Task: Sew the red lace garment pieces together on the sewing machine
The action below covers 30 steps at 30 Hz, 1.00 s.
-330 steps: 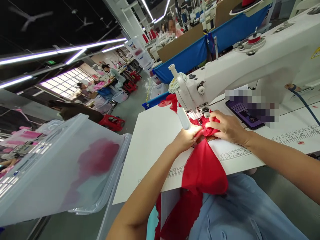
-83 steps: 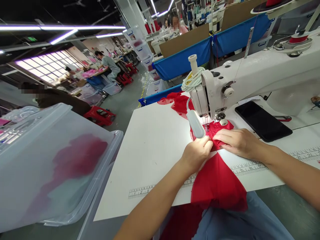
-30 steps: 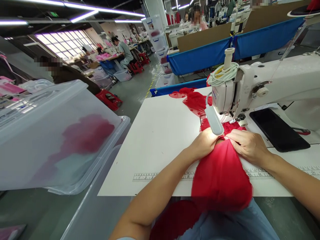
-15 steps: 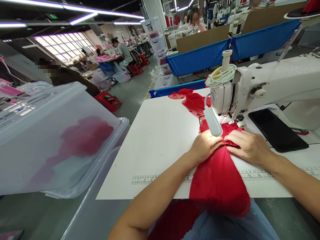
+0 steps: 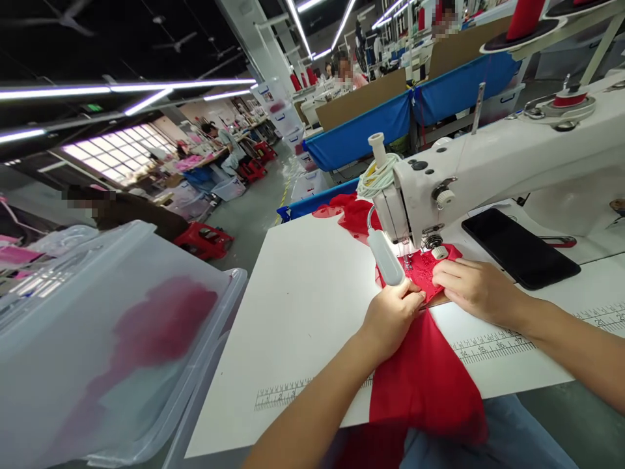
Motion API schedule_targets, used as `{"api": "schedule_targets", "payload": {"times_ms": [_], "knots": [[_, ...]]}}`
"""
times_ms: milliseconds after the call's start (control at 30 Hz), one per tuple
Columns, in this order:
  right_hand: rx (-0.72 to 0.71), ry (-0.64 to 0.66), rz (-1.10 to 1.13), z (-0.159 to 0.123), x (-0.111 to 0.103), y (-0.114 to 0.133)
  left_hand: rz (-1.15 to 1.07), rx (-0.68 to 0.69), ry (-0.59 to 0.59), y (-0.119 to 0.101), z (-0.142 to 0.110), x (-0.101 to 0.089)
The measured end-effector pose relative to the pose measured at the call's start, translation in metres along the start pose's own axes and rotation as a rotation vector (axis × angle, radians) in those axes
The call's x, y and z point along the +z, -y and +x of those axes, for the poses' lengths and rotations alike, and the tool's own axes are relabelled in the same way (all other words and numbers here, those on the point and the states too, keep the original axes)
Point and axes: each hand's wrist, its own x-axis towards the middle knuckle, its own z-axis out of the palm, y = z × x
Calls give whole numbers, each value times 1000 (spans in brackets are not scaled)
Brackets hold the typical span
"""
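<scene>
Red fabric (image 5: 427, 378) runs from the sewing machine (image 5: 469, 163) over the table's front edge onto my lap. A lacy part of it lies under the presser foot (image 5: 407, 262). My left hand (image 5: 393, 316) pinches the fabric just in front of the needle area, thumb and fingers closed on its edge. To the right, my right hand (image 5: 476, 290) grips the lacy edge with bent fingers. A grey lamp head (image 5: 385, 257) on a bendy neck hangs over the work and hides some of the cloth. More red fabric (image 5: 349, 212) is bunched behind the machine head.
A black phone (image 5: 520, 247) lies right of my right hand, with red-handled snips (image 5: 559, 241) behind it. A printed ruler (image 5: 493, 345) crosses the white table (image 5: 273, 312). At left stands a clear plastic bin (image 5: 122, 345) holding red cloth. People sit at machines beyond.
My view has tilted and shifted. My right hand has moved slightly away from my left, and more lace shows between them. Both hands still hold the red fabric.
</scene>
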Motion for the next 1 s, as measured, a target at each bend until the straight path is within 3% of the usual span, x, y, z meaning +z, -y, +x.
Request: {"api": "schedule_targets", "payload": {"times_ms": [167, 233, 467, 1000], "knots": [[-3, 4, -1, -1, 1, 0, -70, 43, 147, -16, -1, -27], [-2, 3, 9, -1, 1, -1, -29, 40, 153, -19, -3, -31], [-9, 1, 22, 0, 1, 0, 155, 73, 78, -19, -13, -22], [37, 19, 71, 1, 3, -2, 207, 48, -13, -21, -11, -9]]}}
